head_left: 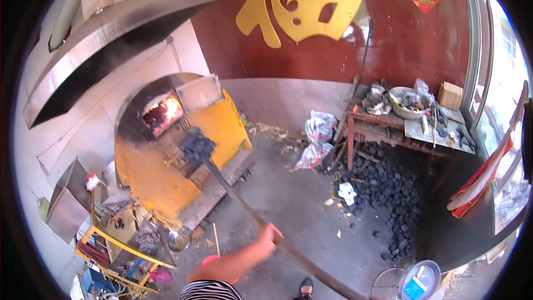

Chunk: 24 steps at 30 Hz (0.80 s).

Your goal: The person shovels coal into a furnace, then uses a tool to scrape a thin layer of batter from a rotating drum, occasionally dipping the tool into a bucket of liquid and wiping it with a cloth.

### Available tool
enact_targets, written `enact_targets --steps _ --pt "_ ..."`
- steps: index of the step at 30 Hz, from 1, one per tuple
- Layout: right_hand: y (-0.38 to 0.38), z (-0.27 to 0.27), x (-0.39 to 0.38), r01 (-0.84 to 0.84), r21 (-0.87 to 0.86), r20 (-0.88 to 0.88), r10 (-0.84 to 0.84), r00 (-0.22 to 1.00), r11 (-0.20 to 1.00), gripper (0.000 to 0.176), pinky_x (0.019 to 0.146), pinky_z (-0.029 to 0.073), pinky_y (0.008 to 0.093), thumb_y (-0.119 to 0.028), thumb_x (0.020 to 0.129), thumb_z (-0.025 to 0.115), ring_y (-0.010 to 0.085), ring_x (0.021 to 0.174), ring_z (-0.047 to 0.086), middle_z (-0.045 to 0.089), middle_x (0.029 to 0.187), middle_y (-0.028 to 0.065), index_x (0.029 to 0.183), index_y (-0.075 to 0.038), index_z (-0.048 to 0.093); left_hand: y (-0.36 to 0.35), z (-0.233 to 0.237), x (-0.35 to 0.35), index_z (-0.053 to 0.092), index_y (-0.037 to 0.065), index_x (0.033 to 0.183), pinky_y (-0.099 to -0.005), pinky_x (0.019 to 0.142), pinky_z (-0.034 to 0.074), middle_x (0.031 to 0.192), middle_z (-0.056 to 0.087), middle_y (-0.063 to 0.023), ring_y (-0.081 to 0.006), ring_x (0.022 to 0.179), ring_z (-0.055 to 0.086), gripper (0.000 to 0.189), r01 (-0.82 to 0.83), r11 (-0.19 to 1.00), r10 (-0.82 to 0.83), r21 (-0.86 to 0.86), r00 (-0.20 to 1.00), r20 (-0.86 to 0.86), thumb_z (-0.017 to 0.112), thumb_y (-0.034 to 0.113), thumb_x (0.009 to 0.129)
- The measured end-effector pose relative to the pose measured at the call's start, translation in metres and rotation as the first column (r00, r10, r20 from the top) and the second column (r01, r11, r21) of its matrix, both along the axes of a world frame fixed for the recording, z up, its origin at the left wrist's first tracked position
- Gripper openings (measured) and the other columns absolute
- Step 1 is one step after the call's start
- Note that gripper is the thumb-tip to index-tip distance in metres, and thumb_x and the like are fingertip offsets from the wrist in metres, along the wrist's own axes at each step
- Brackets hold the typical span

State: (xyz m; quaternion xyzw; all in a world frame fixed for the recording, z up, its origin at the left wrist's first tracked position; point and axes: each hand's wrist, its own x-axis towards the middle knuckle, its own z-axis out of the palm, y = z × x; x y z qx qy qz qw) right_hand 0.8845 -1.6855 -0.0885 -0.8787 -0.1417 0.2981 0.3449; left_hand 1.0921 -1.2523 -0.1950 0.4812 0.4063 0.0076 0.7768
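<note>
My left hand (269,234) is wrapped round the long handle of a shovel (236,199), about halfway along it. Dark lumps of coal (197,144) are heaped on the shovel's far end, hiding the blade. That load hangs in front of a yellow furnace (225,125), below and to the right of its lit fire opening (162,114). The furnace door (200,93) stands swung out to the right. Toward the lower right the handle runs out of view, and my right hand does not show.
A coal pile (388,194) spreads beneath and before a cluttered table (351,139) on the right. A bulging plastic sack (319,133) leans nearby. At lower left stands a yellow-framed cart (125,251) of tools. A basin (422,280) sits lower right. A metal hood (111,39) overhangs the furnace.
</note>
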Motion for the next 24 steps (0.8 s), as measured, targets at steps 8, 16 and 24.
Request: enact_targets --steps 8,16,24 --pt "0.145 0.075 0.147 -0.217 0.145 0.134 0.199 0.971 0.965 0.031 0.056 0.042 0.0502 -0.025 0.077 0.063 0.0475 0.068 0.055 0.057 0.069 0.0266 0.092 -0.004 0.046 0.171 0.093 0.123 0.044 0.006 0.082 -0.0330 0.043 0.042 0.060 0.044 -0.0044 -0.0182 0.047 0.048 0.013 -0.319 0.945 0.325 -0.067 0.911 0.254 0.057 0.008 0.084" --pt "0.159 0.022 0.160 -0.143 0.076 0.100 0.135 0.986 0.987 0.029 0.055 0.041 0.0527 -0.024 0.080 0.061 0.0477 0.068 0.055 0.056 0.068 0.0261 0.096 -0.006 0.046 0.167 0.076 0.125 0.042 0.005 0.081 -0.0342 0.043 0.041 0.062 0.044 -0.0047 -0.0173 0.048 0.047 0.013 -0.315 0.948 0.315 -0.053 0.898 0.306 0.055 0.006 0.083" --pt "0.171 -0.008 0.202 -0.281 -0.022 0.050 0.282 0.958 0.959 0.046 0.068 0.049 0.0482 -0.039 0.079 0.061 0.0418 0.070 0.061 0.062 0.074 0.0226 0.106 -0.004 0.049 0.204 0.056 0.155 0.043 0.006 0.082 -0.0343 0.043 0.040 0.062 0.044 -0.0030 -0.0167 0.048 0.047 0.011 -0.373 0.926 0.374 -0.057 0.890 0.259 0.054 0.007 0.084"
